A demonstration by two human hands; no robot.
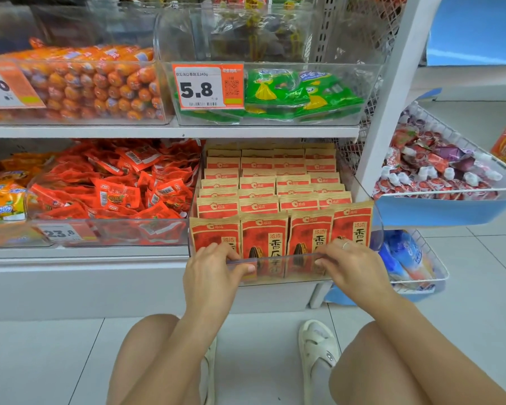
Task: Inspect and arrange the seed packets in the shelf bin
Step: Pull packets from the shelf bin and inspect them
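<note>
Left hand (214,266): I see it gripping the clear bin (287,267) front rim.
Right hand (352,266): gripping the same rim.
Seed packets (275,197): upright rows, lower centre shelf (85,254).
Floor (260,340): pale tiles, bottom.

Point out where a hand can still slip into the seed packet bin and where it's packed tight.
The seed packets fill the clear bin in four tight columns, with no gaps visible between rows. The only slack shows at the bin's front right corner, beside the rightmost front packet. The left hand and right hand grip the front wall.
</note>
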